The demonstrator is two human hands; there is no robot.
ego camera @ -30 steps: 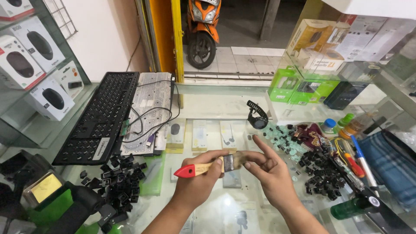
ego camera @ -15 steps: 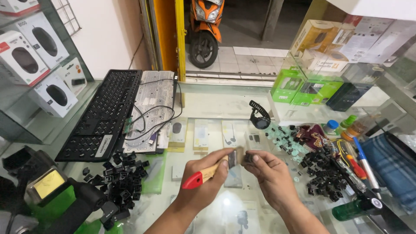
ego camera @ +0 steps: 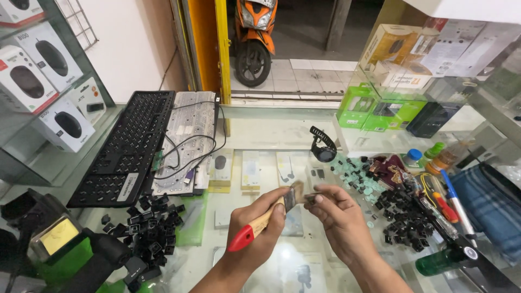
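Far left: black keyboard (ego camera: 127, 146) lying slantwise on the glass surface (ego camera: 271, 130), loose black keycaps (ego camera: 149, 225) heaped just below it. Left hand (ego camera: 255, 239) raised over the surface, fingers curled, grip pressed tight around a wooden brush (ego camera: 260, 222) with a red handle tip, bristles angled up and right. Right hand (ego camera: 339, 220) close beside, fingertips pinching a small dark piece (ego camera: 310, 198) against the bristles. Clear glass beneath both wrists. Further right: second keycap pile (ego camera: 404, 214), pens (ego camera: 453, 198) near the edge.

A stripped keyboard (ego camera: 127, 146) is laid on the glass tabletop (ego camera: 271, 130), black keycaps (ego camera: 149, 222) are heaped beside it, and a scooter (ego camera: 254, 38) is parked outside.
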